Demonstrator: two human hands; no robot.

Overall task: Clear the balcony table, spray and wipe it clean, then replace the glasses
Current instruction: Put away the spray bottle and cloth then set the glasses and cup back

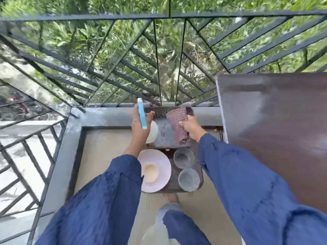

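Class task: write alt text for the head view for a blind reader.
On a balcony, the right hand grips a checked cloth on a small table while the left hand holds a blue spray bottle. A plate and two glasses sit nearer.

soft, even daylight from the open side, no hard shadows. the brown panel (276,121) on the right carries a pale, washed-out sheen. the railing (159,50) bows strongly with wide-angle distortion, and the foliage (106,7) and frame edges smear with motion blur.
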